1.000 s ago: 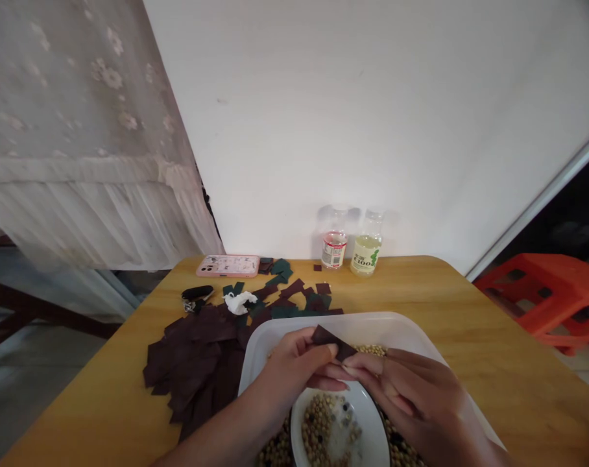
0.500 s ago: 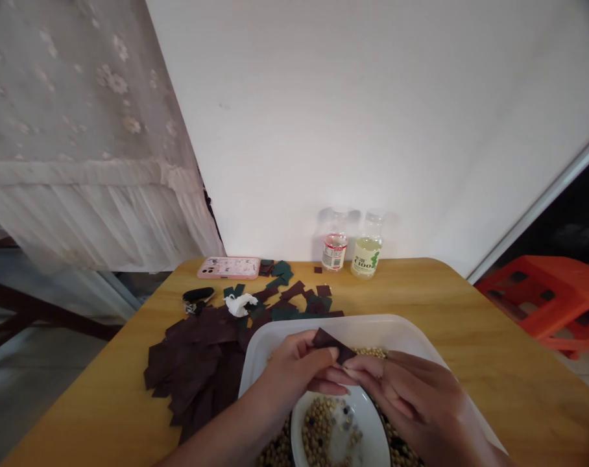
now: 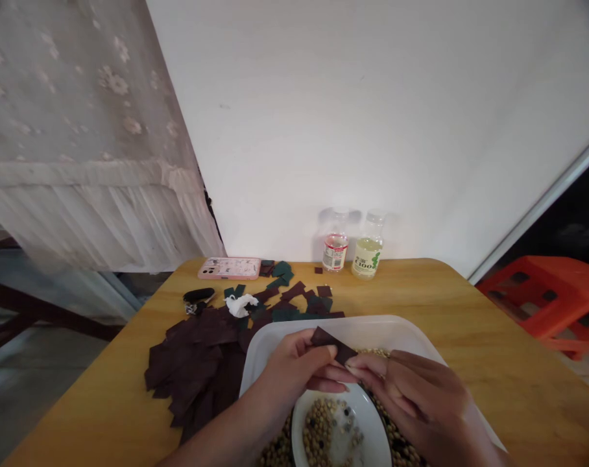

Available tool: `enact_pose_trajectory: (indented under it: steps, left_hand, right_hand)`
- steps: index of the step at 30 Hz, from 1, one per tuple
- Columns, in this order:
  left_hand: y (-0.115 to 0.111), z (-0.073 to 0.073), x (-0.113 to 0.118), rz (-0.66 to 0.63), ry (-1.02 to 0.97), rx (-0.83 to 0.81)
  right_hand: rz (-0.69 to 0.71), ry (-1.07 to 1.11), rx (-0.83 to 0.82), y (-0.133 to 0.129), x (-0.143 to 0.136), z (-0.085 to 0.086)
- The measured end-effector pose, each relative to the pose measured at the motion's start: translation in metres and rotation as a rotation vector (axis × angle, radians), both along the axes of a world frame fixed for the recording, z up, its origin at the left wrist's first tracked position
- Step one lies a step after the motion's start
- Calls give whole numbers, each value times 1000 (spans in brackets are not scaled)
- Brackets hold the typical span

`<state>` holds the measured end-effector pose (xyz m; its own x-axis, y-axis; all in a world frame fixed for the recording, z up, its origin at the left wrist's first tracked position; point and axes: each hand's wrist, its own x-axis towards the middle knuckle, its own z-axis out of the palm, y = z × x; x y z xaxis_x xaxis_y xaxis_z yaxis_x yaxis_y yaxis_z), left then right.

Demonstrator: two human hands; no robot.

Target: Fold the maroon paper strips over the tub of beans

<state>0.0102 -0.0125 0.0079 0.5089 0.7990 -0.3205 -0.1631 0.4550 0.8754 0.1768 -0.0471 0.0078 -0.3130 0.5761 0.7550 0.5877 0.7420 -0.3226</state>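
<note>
Between my two hands is a small dark brown fabric piece (image 3: 332,344), held above a white bowl (image 3: 381,431). My left hand (image 3: 304,363) pinches it with the thumb on top and fingers beneath. At its right corner, the thumb and fingertips of my right hand (image 3: 411,389) are pressed together on it; whether they also hold a bead is too small to tell. Gold and dark beads (image 3: 318,421) lie in the bowl. The bowl rests in a white plastic tub (image 3: 392,324) holding many more beads, partly hidden by my hands.
Left of the tub is a heap of dark brown fabric pieces (image 3: 197,363), with green pieces (image 3: 282,271) behind. Also there are a crumpled tissue (image 3: 240,305), keys (image 3: 198,297) and a phone (image 3: 229,268). Two bottles (image 3: 336,250) stand by the wall; an orange stool (image 3: 552,298) is at right.
The brown piece and both hands have shifted only very slightly, with the grip kept. Everything else stays in place.
</note>
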Motion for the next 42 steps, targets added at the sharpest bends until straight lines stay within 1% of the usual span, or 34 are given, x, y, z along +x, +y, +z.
enact_pose_trajectory:
  steps: [3,7,12,15,17,20,24,29,34,38,42]
  left_hand:
    - [0,1,1,-40,18,-7]
    - [-1,2,1,11,13,7]
    - [-1,1,0,-49,22,14]
    - [0,1,0,-10,17,33]
    - [1,0,0,-11,12,23]
    - [1,-1,0,-42,-10,-7]
    - [1,-4,-2,-18,-72,-21]
    - [1,-8,-3,-42,-102,-2]
    - [5,-12,-3,48,-85,7]
    - [7,-13,-4,58,-66,33]
    - [6,-12,-3,100,-74,-5]
  right_hand:
    - [-2,-6,13,0,1,-1]
    - [-34,-3,-4,0,2,-3]
    - [-18,9,-12,0,2,-3]
    - [-28,14,-18,0,2,-4]
    - [-35,12,-28,1,2,-4]
    - [-31,19,-16,0,2,-4]
    - [-48,39,-21,-2,2,-2]
    - [-82,7,-34,-2,3,-4]
    - [-78,2,-7,1,3,-5]
    - [-33,-62,-10,0,3,-6]
    - [6,-116,-43,-2,3,-9]
